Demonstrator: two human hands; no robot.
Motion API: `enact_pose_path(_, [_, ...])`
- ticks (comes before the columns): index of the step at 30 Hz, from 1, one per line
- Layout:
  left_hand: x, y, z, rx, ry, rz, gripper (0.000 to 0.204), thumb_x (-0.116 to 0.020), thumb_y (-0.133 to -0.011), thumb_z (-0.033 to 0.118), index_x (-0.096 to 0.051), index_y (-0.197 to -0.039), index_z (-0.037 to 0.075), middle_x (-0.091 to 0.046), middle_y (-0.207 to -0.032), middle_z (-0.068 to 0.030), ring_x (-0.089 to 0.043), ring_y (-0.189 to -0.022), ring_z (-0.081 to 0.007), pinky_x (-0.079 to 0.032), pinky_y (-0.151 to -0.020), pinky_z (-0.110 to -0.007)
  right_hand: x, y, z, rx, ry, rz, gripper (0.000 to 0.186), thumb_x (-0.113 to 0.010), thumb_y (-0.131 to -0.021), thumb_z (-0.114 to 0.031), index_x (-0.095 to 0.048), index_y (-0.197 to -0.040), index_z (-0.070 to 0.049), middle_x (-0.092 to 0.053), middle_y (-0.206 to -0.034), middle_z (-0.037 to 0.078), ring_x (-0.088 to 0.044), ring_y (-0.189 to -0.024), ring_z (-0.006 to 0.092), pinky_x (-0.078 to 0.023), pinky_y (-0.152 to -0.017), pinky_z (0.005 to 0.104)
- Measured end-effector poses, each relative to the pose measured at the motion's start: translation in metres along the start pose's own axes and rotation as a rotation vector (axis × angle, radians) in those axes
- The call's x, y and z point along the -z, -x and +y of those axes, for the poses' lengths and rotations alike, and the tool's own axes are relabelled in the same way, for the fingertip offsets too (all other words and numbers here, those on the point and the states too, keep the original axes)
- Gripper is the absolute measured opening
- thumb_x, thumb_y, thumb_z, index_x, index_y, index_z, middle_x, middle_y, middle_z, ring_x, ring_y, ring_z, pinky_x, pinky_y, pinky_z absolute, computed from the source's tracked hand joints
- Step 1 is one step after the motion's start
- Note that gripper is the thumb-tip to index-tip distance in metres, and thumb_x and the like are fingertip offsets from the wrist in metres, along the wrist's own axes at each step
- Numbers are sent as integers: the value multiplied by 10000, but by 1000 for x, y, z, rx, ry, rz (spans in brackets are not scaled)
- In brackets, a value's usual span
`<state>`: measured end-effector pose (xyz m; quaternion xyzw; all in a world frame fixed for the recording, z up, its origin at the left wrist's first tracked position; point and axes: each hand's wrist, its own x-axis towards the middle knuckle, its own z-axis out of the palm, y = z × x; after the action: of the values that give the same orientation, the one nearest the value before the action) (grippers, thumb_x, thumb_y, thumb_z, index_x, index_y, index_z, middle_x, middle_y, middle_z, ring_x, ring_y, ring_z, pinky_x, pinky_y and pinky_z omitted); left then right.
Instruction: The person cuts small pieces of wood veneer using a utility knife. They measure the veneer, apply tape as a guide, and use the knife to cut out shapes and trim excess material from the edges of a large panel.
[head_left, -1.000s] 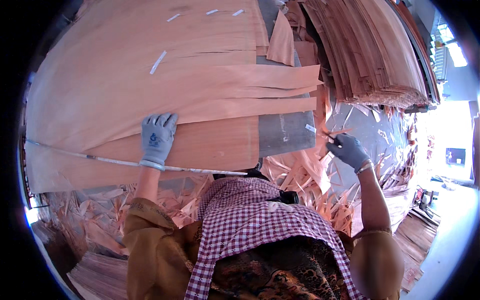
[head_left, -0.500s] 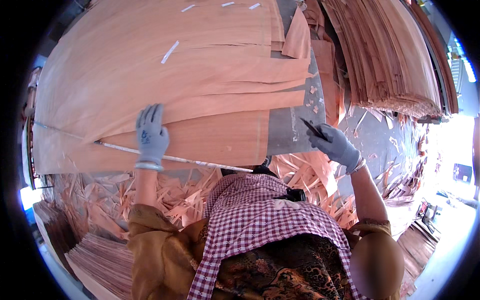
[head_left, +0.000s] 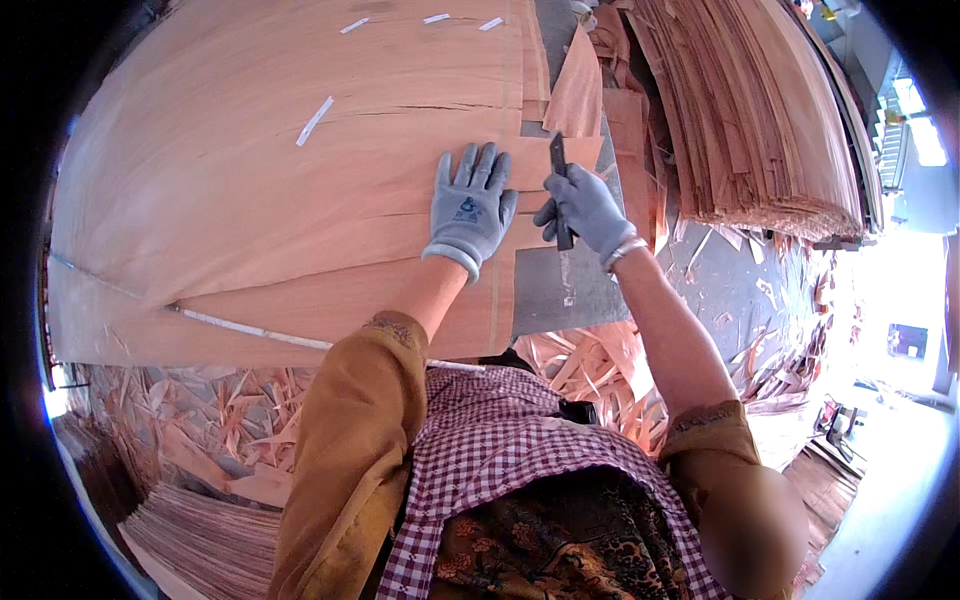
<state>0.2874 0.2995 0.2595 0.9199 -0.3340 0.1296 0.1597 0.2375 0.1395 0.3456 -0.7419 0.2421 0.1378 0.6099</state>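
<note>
Large sheets of reddish wood veneer lie across the table in front of me. My left hand, in a grey glove, rests flat on the veneer near its right end, fingers stretched out. My right hand, gloved the same way, is closed around a dark, flat-bladed knife held upright over the sheet's right end. A thin white stick lies over the lower part of the veneer, partly hidden by my left sleeve. Small white tape strips stick to the sheet, and cracks run across it.
A tall stack of veneer sheets stands at the far right. Torn veneer scraps cover the floor below the table edge. Another stack lies at lower left. Grey tabletop shows right of the sheet, beside a loose veneer piece.
My left hand has moved right across the veneer, from beside the white stick to near the right end. My right hand has swung up and inward, turning the knife upright.
</note>
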Motion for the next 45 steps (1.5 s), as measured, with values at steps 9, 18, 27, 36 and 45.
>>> enact_pose_path(9, [6, 1, -3, 37, -37, -129, 460, -417, -936, 351, -450, -1359, 173, -376, -1457, -41, -318, -1349, -270, -160, -1103, -520, -36, -55, 4, -66, 673, 147, 283, -480, -870, -173, -601, -913, 79, -653, -755, 256, -687, -697, 316, -536, -642, 393])
enact_pose_path(18, [7, -1, 3, -3, -79, -157, 465, -428, -928, 336, -439, -1373, 199, -372, -1461, -18, -320, -1352, -268, -156, -1096, -536, -52, -16, -1, -93, 968, 57, 293, -500, -866, -182, -632, -929, 72, -638, -936, 301, -662, -902, 347, -531, -738, 421])
enact_pose_path(27, [-7, 2, 0, 0, -81, -50, 442, -399, -944, 333, -462, -1361, 200, -410, -1439, -12, -355, -1333, -253, -160, -1098, -521, -74, 91, 85, -104, 971, 12, 297, -511, -884, -233, -444, -954, 48, -645, -836, 272, -640, -826, 426, -518, -729, 465])
enact_pose_path(36, [1, 1, -12, 69, 243, 154, 436, -463, -926, 280, -480, -1330, 119, -445, -1404, -85, -397, -1297, -307, -205, -1099, -496, -13, 116, 85, 18, 403, -121, 263, -539, -916, -252, -495, -886, 5, -597, -663, 158, -618, -585, 299, -468, -524, 392])
enact_pose_path(45, [90, 93, -114, 281, -125, 52, 428, -522, -901, 233, -510, -1307, 100, -466, -1385, -103, -384, -1310, -317, -227, -1100, -468, 76, 9, 49, 116, 419, -107, 188, -520, -911, -184, -584, -990, -26, -591, -821, 99, -565, -579, 122, -462, -494, 290])
